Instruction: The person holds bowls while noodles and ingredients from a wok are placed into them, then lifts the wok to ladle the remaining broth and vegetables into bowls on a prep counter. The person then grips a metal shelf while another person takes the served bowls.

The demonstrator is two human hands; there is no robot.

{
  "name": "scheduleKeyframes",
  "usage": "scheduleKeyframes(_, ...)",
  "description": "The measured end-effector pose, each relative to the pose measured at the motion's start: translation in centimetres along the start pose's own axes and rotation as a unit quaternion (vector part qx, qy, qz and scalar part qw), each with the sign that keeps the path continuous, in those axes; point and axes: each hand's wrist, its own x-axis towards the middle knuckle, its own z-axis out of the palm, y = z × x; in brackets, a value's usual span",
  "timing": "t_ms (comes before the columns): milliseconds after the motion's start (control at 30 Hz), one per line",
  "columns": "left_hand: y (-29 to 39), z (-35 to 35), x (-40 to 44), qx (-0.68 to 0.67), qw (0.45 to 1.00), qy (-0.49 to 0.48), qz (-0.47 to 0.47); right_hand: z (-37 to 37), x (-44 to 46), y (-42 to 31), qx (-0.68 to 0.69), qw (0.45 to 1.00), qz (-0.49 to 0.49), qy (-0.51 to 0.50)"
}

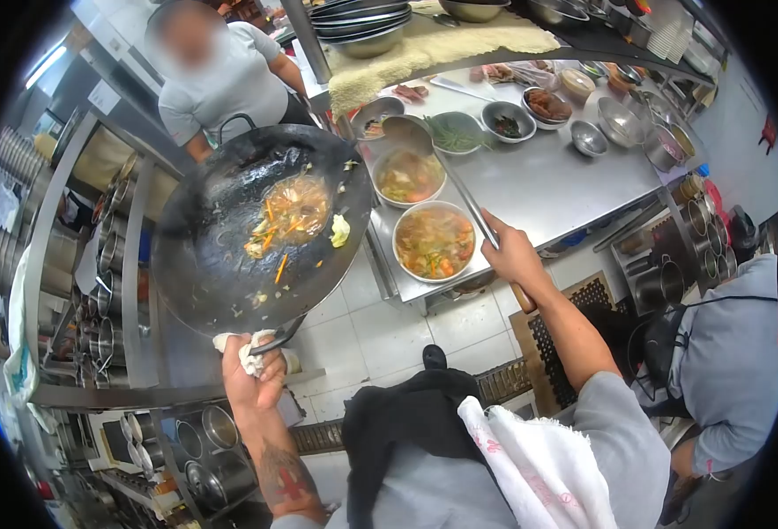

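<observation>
Ideally, the right hand [514, 253], wrapped round the ladle [409, 135], pours low over the far bowl [409, 178], while the left hand [240, 381], clenching wok handle [286, 336] and cloth [247, 356], steadies

The person wore a grey short-sleeved shirt [616, 428], a black apron-like garment [398, 419] and a dark shoe [434, 356]; a white cloth [543, 463] — red-printed, ragged-edged — lay over it. The left forearm [285, 472] bore a tattoo — partly a red cross.
</observation>
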Motion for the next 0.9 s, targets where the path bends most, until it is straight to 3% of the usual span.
scheduleKeyframes(167, -0.2, -1.9, -0.1, -0.002, 1.0, 0.002, -0.027, 0.6, -1.1, 0.7, 0.043, 0.998, 0.025, 0.032)
scheduleKeyframes(200, -0.7, -2.3, -0.3, 0.019, 1.0, 0.011, 0.005, 0.8, -1.4, 0.2, 0.053, 0.997, 0.033, 0.042)
scheduleKeyframes(233, -1.0, -2.3, -0.6, 0.021, 0.999, -0.024, -0.009, 2.5, -0.8, 3.3, 0.075, 0.994, -0.014, 0.081)
scheduleKeyframes(267, -1.0, -3.0, -0.3, 0.053, 0.999, 0.003, -0.013, 0.6, -1.6, 1.5, 0.117, 0.992, 0.035, 0.029)
scheduleKeyframes(300, -1.0, -6.6, 0.9, 0.049, 0.997, -0.049, -0.042, 1.6, -1.8, 3.0, 0.177, 0.983, 0.026, 0.033)
scheduleKeyframes(333, -1.6, -6.0, 0.6, 0.025, 1.0, 0.017, -0.005, 1.1, -2.9, 1.9, 0.227, 0.973, 0.047, 0.024)
scheduleKeyframes(400, -2.0, -6.0, 0.5, 0.033, 0.999, 0.019, -0.01, 0.7, -4.6, 1.8, 0.435, 0.891, 0.128, -0.017)
scheduleKeyframes(433, -2.4, -7.0, 0.5, 0.039, 0.999, 0.019, -0.016, 0.2, -5.3, 2.1, 0.43, 0.893, 0.128, -0.025)
scheduleKeyframes(500, -2.7, -8.5, -0.1, 0.101, 0.994, 0.046, -0.021, -1.2, -8.4, 2.2, 0.557, 0.804, 0.189, -0.087)
scheduleKeyframes(533, -3.4, -8.5, -0.2, 0.09, 0.991, 0.097, 0.008, -1.4, -10.5, 2.3, 0.533, 0.818, 0.186, -0.108)
scheduleKeyframes(700, -4.1, -10.7, -0.9, 0.08, 0.991, 0.103, 0.018, 0.0, -14.2, -4.2, 0.328, 0.9, 0.124, -0.261)
scheduleKeyframes(733, -4.1, -10.7, -0.7, 0.081, 0.989, 0.119, 0.018, 1.2, -12.7, -4.6, 0.223, 0.933, 0.074, -0.273)
scheduleKeyframes(767, -4.2, -11.5, -0.5, 0.068, 0.99, 0.12, 0.015, 3.4, -11.3, -4.6, 0.096, 0.97, -0.122, -0.186)
scheduleKeyframes(833, -4.4, -12.0, -0.7, 0.073, 0.991, 0.106, 0.02, 4.0, -8.6, -8.4, -0.025, 0.967, -0.092, -0.236)
scheduleKeyframes(900, -4.7, -12.6, -0.6, 0.066, 0.991, 0.112, 0.013, 5.1, -6.8, -10.1, -0.035, 0.966, -0.109, -0.233)
